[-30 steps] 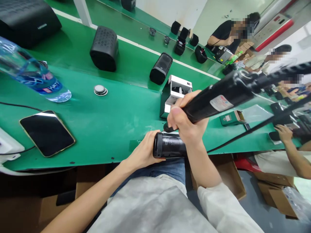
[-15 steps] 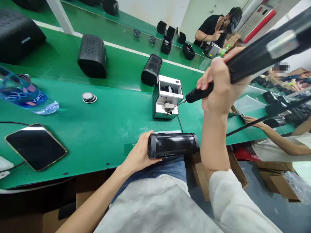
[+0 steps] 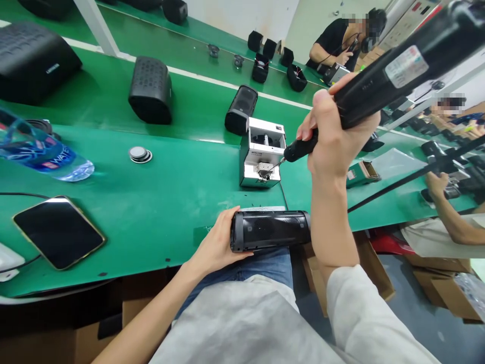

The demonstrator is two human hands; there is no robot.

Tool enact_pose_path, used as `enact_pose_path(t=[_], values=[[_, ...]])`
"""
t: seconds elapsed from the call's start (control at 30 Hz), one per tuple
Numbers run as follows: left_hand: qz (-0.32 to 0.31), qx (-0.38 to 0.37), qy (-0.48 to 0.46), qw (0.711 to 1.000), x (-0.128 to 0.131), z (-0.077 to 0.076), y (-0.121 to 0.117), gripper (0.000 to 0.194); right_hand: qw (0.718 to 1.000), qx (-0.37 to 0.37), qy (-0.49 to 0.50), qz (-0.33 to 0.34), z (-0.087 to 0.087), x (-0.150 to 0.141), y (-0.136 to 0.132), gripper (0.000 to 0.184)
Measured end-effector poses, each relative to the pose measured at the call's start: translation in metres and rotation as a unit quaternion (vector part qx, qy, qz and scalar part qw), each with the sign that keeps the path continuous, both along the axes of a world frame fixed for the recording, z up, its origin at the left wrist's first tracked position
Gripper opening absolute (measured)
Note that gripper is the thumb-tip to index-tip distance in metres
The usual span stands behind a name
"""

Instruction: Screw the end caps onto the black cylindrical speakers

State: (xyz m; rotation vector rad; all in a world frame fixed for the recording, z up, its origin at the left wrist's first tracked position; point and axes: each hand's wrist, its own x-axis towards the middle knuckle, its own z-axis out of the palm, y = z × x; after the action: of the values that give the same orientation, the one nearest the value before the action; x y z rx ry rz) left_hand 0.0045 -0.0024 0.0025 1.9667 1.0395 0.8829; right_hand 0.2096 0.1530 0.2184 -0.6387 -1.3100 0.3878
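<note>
My left hand (image 3: 219, 237) is closed on the left end of a black cylindrical speaker (image 3: 271, 230), which lies sideways at the table's front edge above my lap. Gripped in my raised right hand (image 3: 333, 124) is a black electric screwdriver (image 3: 369, 98), tilted down to the left. Its thin bit reaches the front outlet of a white screw feeder (image 3: 265, 154) standing on the green table. Whether a screw sits on the bit is too small to tell. My right forearm covers the area just beyond the speaker's right end.
A phone (image 3: 59, 231), a water bottle (image 3: 45, 151) and small round discs (image 3: 140, 154) lie to the left. Several black speakers, including one upright speaker (image 3: 150, 90), stand farther back. A co-worker (image 3: 337, 45) sits across; another person's hand (image 3: 437, 184) is at right.
My right hand and the screwdriver have shifted slightly left, the bit still at the feeder's outlet. My left hand keeps its hold on the speaker. The co-worker's hand at right has moved rightward.
</note>
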Motion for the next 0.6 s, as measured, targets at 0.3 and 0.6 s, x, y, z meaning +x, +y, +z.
enact_pose_path(t=[0.3, 0.6], values=[[0.000, 0.013, 0.013, 1.000, 0.000, -0.001, 0.001, 0.119, 0.998, -0.070, -0.001, -0.005, -0.013, 0.001, 0.017, 0.062], [-0.005, 0.025, 0.011, 1.000, 0.000, -0.002, 0.002, 0.119, 0.977, -0.059, -0.129, 0.157, -0.001, 0.009, 0.015, 0.054]])
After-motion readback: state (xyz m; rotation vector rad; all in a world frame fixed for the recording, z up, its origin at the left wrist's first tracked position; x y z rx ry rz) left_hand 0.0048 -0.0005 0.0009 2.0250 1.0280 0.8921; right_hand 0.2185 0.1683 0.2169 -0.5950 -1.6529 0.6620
